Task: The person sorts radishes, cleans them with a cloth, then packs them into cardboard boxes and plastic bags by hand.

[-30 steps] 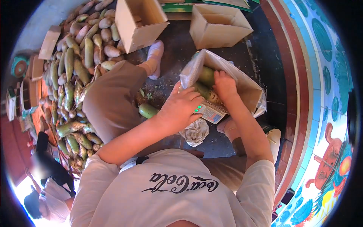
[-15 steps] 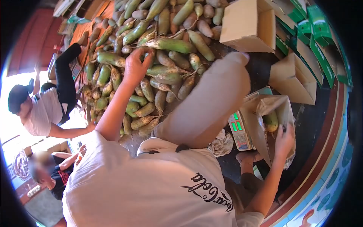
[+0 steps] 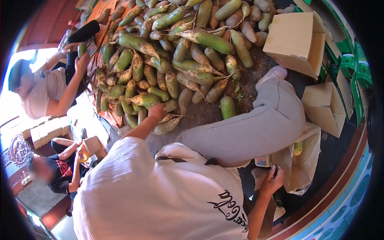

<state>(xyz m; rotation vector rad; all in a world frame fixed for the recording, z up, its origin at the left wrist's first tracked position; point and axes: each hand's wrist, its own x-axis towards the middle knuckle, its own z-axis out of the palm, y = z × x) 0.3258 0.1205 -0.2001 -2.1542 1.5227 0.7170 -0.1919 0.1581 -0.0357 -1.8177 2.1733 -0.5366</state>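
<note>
At the near edge of a big pile of green radishes (image 3: 204,40), my left hand (image 3: 157,111) has its fingers curled at the end of a green radish (image 3: 141,99). Low on the right, my right hand (image 3: 273,182) is closed with a small dark object (image 3: 275,171) between its fingers, just left of a cardboard box (image 3: 302,174) lined with clear plastic. One radish (image 3: 298,148) shows inside that box. Beside it, a digital scale (image 3: 263,161) is mostly hidden under my bent leg (image 3: 248,134). A single radish (image 3: 228,107) lies on the floor near my knee.
An upturned carton (image 3: 290,38) and an open carton (image 3: 323,106) stand at the right, near green boxes (image 3: 354,66). At left, one person (image 3: 48,92) holds a radish. Another person (image 3: 60,172) sits lower left with an orange-yellow item (image 3: 85,153).
My left hand has come down from the middle of the pile to its near edge. My right hand has left the lined box, moving left and down. My leg now covers most of the scale.
</note>
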